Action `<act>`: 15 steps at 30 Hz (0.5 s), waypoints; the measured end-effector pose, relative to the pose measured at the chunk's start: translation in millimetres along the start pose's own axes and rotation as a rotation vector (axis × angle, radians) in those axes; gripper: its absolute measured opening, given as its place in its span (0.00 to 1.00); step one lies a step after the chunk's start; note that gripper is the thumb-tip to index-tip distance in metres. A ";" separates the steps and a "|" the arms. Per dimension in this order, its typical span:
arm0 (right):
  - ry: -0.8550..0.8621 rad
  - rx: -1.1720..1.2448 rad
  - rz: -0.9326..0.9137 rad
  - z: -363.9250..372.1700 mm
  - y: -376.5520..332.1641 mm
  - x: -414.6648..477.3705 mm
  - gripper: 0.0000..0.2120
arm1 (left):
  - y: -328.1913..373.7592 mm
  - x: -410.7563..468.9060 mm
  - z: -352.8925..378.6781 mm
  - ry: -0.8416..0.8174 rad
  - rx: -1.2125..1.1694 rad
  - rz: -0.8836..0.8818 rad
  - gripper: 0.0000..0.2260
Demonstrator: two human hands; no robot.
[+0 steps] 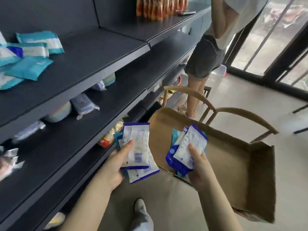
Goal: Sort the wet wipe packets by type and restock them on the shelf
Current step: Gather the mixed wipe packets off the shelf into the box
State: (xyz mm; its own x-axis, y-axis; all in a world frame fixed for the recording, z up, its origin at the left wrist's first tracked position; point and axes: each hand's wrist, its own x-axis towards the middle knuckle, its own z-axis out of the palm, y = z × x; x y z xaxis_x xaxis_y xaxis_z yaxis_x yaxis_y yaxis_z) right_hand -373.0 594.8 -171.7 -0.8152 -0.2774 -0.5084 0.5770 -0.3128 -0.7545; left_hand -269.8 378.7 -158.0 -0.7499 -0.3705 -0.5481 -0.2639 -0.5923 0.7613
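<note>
Head view, the only one there is, so here's what worries me.

Your left hand is holding a fanned stack of flat white-and-blue plastic wipe packets, thumb on top and fingers underneath. Your right hand is pinching a second bunch of the same white-and-blue packets over the mouth of the open brown paper bag with loop handles. So both hands are full and neither is free to do the placing.

- The left stack is already splayed, with the bottom packets poking out sideways. That film looks slick, so I'd guess one tilt toward the dark grey metal shelf and they slide out onto the floor.
- Each bunch has a teal packet tucked behind the blue ones (left bunch's teal one, right bunch's teal one). Set a bunch down whole and your types end up mixed.
- The loose pile of teal packets on the upper shelf sits near the front edge, so a nudge while restocking could knock some off.
- I can't tell what's holding the bag up, so it may tip.
- Another person in denim shorts is standing close along the aisle. Watch your elbows.
</note>
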 end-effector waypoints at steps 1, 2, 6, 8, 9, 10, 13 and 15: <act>0.035 0.004 -0.009 -9.0 -0.8 8.4 0.24 | -5.6 10.8 8.1 0.010 0.012 -0.030 0.21; 0.074 0.001 -0.015 -17.9 -1.4 18.2 0.20 | -10.7 23.0 15.3 0.016 0.025 -0.056 0.22; 0.209 0.013 0.004 -40.7 -9.9 60.9 0.13 | -28.3 74.9 43.4 0.058 0.101 -0.138 0.21; 0.279 0.023 0.004 -50.9 -11.7 84.9 0.10 | -38.0 100.6 56.7 0.088 0.135 -0.186 0.19; 0.317 0.026 0.010 -56.5 -11.4 96.4 0.10 | -42.8 111.8 63.2 0.105 0.153 -0.205 0.21; 0.355 0.027 0.017 -63.4 -10.2 108.3 0.12 | -47.6 123.7 68.8 0.120 0.178 -0.216 0.25; 0.420 0.016 0.086 -88.7 -4.5 141.3 0.20 | -68.8 162.0 78.9 0.183 0.231 -0.291 0.44; 0.454 -0.014 0.137 -110.1 0.1 165.6 0.19 | -87.1 188.7 84.0 0.226 0.249 -0.361 0.41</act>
State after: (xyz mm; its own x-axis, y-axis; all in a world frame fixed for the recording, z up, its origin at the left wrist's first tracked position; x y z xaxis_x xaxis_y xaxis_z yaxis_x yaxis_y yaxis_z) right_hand -513.5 648.8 -301.6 -0.6731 0.1115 -0.7311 0.6824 -0.2876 -0.6720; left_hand -439.3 420.5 -298.7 -0.4408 -0.3351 -0.8327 -0.6403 -0.5327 0.5533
